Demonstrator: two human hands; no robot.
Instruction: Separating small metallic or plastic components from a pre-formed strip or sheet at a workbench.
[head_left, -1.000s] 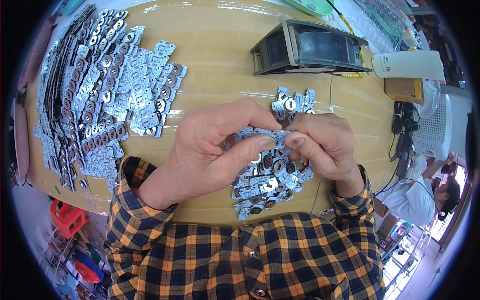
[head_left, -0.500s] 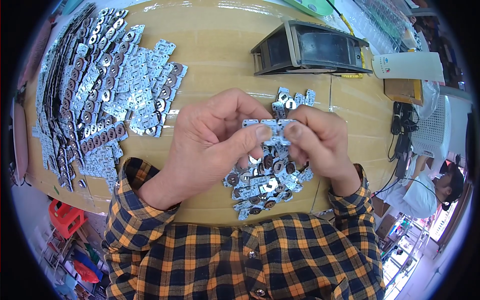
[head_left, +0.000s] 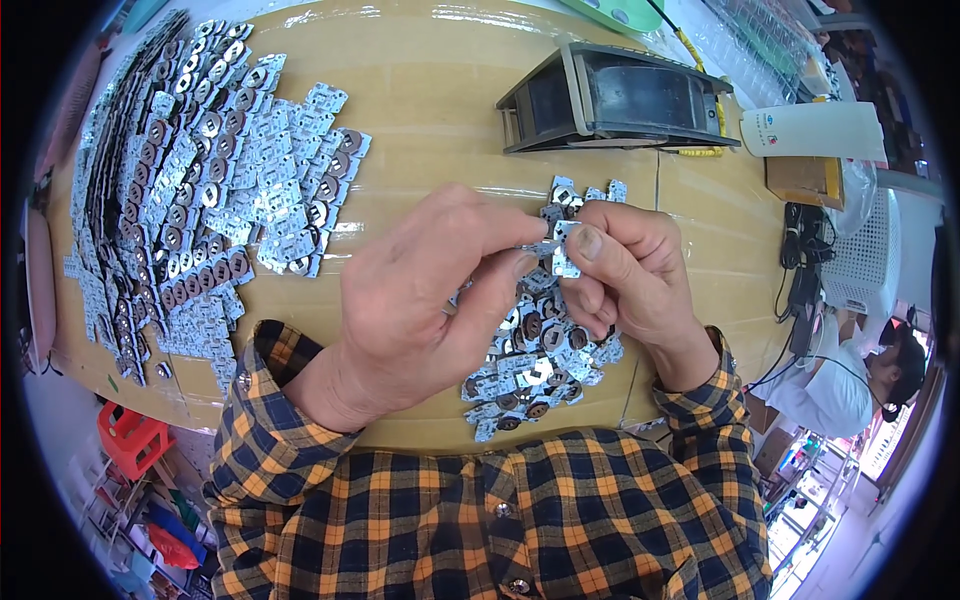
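Observation:
Above a loose pile of small circuit boards (head_left: 530,375), both hands meet and pinch small pale circuit-board pieces. My right hand (head_left: 640,270) grips one circuit board (head_left: 566,255) upright, its thumb pressed on the upper part. Between the thumb and forefinger of my left hand (head_left: 425,295) is another board piece (head_left: 541,248), turned nearly edge-on and largely covered. Whether the two pieces are still joined I cannot tell. Many boards in the pile carry round dark or silvery discs. Part of the pile is hidden behind my hands.
Rows of stacked board strips (head_left: 200,190) cover the table's left side. A black-framed fan (head_left: 625,100) stands at the back, right of the middle. Farther right are a white cup-like container (head_left: 815,132), a cardboard box (head_left: 805,180), black cables (head_left: 805,255) and a white perforated basket (head_left: 865,260). Another person (head_left: 860,385) sits beyond.
The strip lay flat across both hands before; now its left part is turned edge-on against the right part. My left hand has rolled over, its back facing up more.

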